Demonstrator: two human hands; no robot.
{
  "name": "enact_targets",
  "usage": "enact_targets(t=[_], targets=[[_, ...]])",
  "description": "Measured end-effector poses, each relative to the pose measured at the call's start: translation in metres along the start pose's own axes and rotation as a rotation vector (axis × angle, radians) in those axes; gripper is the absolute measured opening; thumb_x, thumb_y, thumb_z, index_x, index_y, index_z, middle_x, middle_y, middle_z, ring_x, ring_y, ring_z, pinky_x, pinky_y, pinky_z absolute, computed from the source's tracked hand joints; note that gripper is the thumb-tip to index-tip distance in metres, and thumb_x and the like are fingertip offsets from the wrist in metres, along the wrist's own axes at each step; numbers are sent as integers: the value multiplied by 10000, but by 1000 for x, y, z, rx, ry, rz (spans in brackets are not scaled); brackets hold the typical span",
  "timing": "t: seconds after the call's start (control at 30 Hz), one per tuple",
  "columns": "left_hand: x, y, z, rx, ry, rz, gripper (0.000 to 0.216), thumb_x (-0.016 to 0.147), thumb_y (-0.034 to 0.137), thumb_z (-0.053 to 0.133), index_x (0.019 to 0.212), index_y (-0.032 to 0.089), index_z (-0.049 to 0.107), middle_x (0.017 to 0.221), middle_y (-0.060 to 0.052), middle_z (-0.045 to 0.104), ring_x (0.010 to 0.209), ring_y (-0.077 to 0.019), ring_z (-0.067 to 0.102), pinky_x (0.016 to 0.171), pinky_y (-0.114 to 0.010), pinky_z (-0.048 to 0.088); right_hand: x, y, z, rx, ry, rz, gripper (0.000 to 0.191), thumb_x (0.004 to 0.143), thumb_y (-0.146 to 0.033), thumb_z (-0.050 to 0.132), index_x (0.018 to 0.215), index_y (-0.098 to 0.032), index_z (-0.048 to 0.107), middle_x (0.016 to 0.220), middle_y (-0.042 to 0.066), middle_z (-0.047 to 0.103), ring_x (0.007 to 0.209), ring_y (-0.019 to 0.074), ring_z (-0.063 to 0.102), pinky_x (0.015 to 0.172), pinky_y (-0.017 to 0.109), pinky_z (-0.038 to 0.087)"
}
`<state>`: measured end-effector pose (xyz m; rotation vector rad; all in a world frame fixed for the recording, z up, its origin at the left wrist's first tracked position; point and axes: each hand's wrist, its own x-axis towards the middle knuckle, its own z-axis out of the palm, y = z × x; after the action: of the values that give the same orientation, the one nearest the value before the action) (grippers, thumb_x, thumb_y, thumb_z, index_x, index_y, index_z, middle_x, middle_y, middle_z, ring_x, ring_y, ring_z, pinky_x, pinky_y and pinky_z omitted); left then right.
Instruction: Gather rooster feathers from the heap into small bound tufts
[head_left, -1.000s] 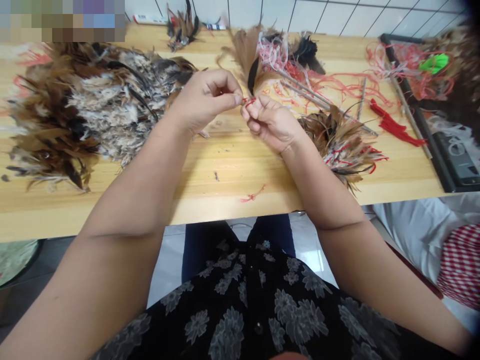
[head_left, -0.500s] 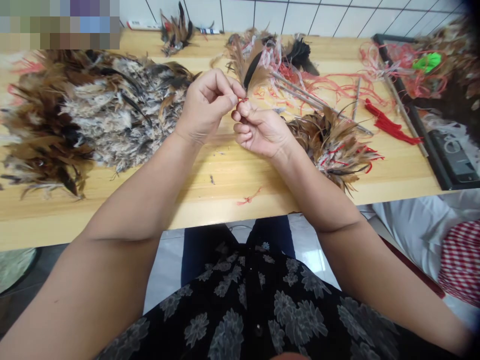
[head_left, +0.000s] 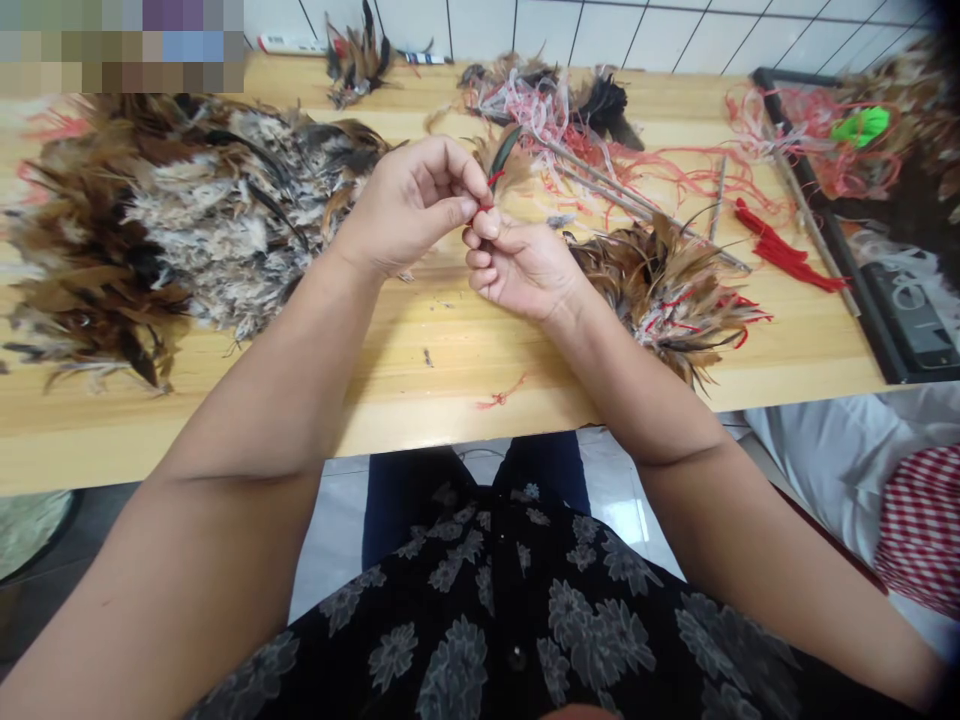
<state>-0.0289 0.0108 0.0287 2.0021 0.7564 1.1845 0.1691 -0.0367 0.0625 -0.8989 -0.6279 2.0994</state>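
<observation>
My left hand [head_left: 420, 205] and my right hand [head_left: 523, 265] meet above the table, thumb and forefinger pinched on each. A small bunch of feathers [head_left: 507, 152], one dark among brown ones, stands up from the right hand's fingertips. Red thread [head_left: 487, 208] shows at the quill ends, pinched by my left fingertips; a short red piece sticks up beside the dark feather. The fingers partly hide the quills. Close to my right wrist lies a pile of brown feather bunches [head_left: 652, 285] with red ties. A large heap of grey and brown feathers [head_left: 225, 220] lies left of my left hand.
Pink and white plastic strands [head_left: 540, 110] and thin sticks [head_left: 600, 185] lie behind the hands. To the right are a bundle of red threads [head_left: 787, 250] and a black-edged tray [head_left: 840, 265] holding a phone [head_left: 926, 325]. Tiled wall [head_left: 600, 30] borders the back.
My left hand has turned slightly, its fingers curling more beside the quills. The feathers lean further right, and more red thread shows at their base. My right hand stays nearly in place.
</observation>
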Motion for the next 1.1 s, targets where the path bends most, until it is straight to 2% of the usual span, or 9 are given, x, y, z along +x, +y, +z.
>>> enact_targets(t=[0.1,0.2,0.3,0.43,0.53,0.7,0.83,0.97,1.1], targets=[[2,0,-2,23,-22,-2,746,1080,1086,817,1105,349,705,1043,-79,849,897,-303,751,902,-636,685,-1,2,-1,-6,16,-8,344,1196,-65,710,967,-254,535,804,-86,595,656,68,555,573,129,406],[3,-2,-6,78,-49,-5,826,1017,1175,776,1141,359,755,1054,-90,876,915,-335,771,919,-698,689,-1,3,-1,9,7,-9,375,1295,-122,611,938,-232,570,796,-82,611,704,50,603,602,132,416],[3,-2,-9,90,-46,20,808,1030,1151,797,1143,351,801,1102,-110,890,959,-355,789,958,-739,694,2,2,-1,22,-4,6,432,1322,-149,575,899,-231,583,773,-85,630,744,38,617,629,139,413],[5,0,-10,100,-44,38,831,996,1186,795,1085,360,793,1118,-114,890,921,-333,755,929,-699,723,4,0,-2,41,0,32,493,1338,-161,486,859,-236,574,739,-79,673,755,33,621,654,154,408],[7,3,-10,99,-44,69,863,957,1217,797,1070,362,781,1101,-104,878,872,-309,722,875,-666,720,3,-1,-6,54,-66,34,514,1377,-192,447,881,-228,575,765,-84,760,788,29,709,686,155,464],[5,13,-11,95,-69,92,786,1051,1136,808,1081,351,815,1128,-112,871,932,-315,758,893,-630,696,6,0,-14,0,-142,32,553,1383,-224,418,845,-233,547,807,-55,744,765,44,729,666,149,516],[5,12,-15,118,-74,97,854,1027,1179,806,1077,328,850,1094,-102,861,958,-309,769,903,-599,682,7,-2,-16,-17,-157,46,516,1316,-128,562,813,-225,503,822,-57,682,697,46,669,633,136,541],[7,7,-20,217,-98,163,825,1104,1142,726,1116,331,877,1120,-115,895,896,-296,741,814,-557,646,5,-3,-16,-12,-185,48,515,1331,-107,504,828,-218,520,796,-70,664,658,29,675,615,126,540],[8,6,-23,296,-124,180,532,1158,890,774,1105,371,880,1100,-93,910,882,-314,717,819,-593,627,5,-2,-13,-15,-147,53,469,1341,-116,525,883,-211,557,764,-88,635,624,22,634,597,115,508]])
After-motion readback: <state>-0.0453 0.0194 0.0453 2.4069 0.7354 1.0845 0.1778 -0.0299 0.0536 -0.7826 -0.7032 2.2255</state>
